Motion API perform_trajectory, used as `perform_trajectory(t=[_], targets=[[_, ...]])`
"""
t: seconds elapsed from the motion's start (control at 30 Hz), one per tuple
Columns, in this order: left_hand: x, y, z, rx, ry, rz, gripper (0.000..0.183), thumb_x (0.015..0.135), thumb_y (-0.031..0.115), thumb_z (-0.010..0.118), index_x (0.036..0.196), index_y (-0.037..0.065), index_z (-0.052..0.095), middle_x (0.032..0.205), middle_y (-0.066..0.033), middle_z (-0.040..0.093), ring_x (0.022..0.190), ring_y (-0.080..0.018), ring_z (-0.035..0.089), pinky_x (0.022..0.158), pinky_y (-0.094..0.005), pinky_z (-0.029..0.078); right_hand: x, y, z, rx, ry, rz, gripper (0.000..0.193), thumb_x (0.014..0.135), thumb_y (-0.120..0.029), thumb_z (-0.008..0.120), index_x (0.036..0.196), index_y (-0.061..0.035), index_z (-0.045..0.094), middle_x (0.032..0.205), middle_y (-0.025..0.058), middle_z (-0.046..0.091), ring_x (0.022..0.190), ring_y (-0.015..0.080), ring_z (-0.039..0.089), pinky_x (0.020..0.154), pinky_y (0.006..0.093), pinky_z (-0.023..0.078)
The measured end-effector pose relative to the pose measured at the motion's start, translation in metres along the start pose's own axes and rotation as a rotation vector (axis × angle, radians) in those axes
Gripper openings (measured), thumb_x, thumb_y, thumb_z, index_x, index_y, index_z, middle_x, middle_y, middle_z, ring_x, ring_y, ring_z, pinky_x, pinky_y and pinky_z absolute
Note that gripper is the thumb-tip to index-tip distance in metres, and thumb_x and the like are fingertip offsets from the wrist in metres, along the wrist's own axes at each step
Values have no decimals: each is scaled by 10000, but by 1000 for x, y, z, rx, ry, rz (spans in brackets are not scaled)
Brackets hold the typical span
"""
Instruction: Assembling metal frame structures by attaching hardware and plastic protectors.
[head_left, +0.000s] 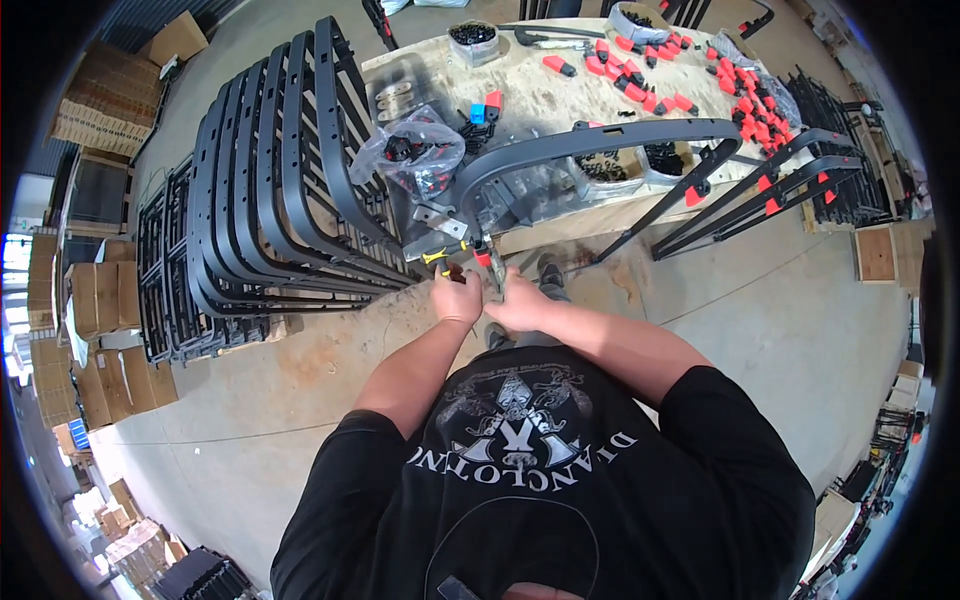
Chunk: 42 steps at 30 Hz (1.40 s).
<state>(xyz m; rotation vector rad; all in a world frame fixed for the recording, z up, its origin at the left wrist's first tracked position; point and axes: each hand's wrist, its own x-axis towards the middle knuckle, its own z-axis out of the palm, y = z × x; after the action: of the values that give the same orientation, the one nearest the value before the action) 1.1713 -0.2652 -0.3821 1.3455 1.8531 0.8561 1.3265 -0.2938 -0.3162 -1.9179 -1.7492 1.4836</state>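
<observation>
My left hand (459, 298) is closed around a yellow-and-black hand tool (437, 259), its exact kind too small to tell. Close beside it, my right hand (518, 302) grips a slim metal tool (498, 268) that looks like pliers. Both hands meet at the near end of a dark curved metal tube frame (600, 135), which lies across the table's front edge. A red plastic piece (482, 257) sits at that tube end, just beyond my fingers. My fingertips are partly hidden.
Several dark tube frames (290, 150) stand stacked on the left, and more (800, 180) lean on the right. The worktable (520, 85) bears red-and-black plastic parts (757, 110), a clear bag of parts (415, 150) and tubs of black pieces (473, 42). Cardboard boxes (100, 300) stand far left.
</observation>
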Motion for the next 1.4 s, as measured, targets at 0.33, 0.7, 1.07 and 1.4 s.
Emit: perform_trajectory(t=[0.33, 0.7, 1.07, 1.4], targets=[[16, 48, -17, -654, -204, -244, 132, 840, 145, 780, 816, 109, 655, 684, 36, 601, 524, -78, 500, 477, -276, 362, 30, 41, -1, 922, 334, 175, 281, 971, -214, 594, 1162, -11, 559, 842, 142, 661, 707, 263, 676, 629, 402, 544], [34, 35, -63, -450, -196, -672, 355, 762, 231, 887, 964, 63, 647, 785, -33, 612, 454, -123, 422, 384, -316, 296, -112, 179, -37, 1169, 497, 366, 116, 932, -100, 593, 1016, -26, 564, 767, 63, 579, 614, 193, 604, 554, 333, 510], [-50, 128, -35, -247, -757, -11, 139, 985, 143, 637, 997, 6, 659, 716, -9, 594, 588, -101, 565, 531, -270, 472, -150, 134, -123, 642, 439, 130, 571, 901, -310, 717, 1390, -49, 580, 875, 62, 648, 715, 109, 579, 584, 258, 457], [-109, 278, 113, -68, -532, 435, 179, 958, 107, 674, 1060, -38, 650, 880, -96, 713, 755, -153, 689, 685, -291, 559, -118, 123, -230, 1177, 235, -91, 345, 1032, -374, 577, 1266, -138, 671, 928, -11, 660, 784, 79, 598, 571, 258, 464]])
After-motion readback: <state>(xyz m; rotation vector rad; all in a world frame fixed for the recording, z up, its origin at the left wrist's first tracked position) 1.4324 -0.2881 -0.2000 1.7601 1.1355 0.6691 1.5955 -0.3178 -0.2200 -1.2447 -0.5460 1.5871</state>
